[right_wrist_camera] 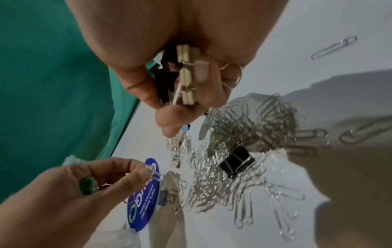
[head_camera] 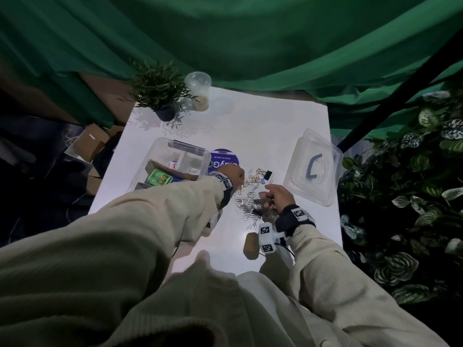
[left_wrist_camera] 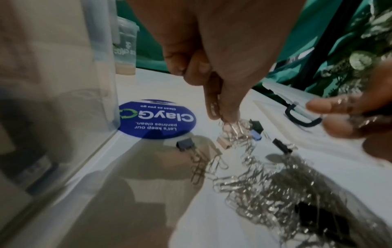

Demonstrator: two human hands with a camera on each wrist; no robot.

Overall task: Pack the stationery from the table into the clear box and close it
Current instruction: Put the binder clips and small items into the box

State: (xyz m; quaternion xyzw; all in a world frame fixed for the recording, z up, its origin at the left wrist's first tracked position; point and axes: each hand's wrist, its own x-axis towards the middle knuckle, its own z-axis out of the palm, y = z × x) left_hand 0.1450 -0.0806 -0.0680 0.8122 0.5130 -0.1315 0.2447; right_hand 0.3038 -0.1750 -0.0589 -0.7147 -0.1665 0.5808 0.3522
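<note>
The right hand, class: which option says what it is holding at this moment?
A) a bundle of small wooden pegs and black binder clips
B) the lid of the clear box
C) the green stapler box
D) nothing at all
A: in the right wrist view the right hand curls its fingers round pale wooden pegs and black binder clips, above the paper clip pile.

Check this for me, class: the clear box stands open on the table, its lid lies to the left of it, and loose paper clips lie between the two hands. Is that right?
One detail is wrong. The head view shows the lid lying to the right of the clear box, not the left. The box does stand open on the table, and paper clips lie between the left hand and right hand.
</note>
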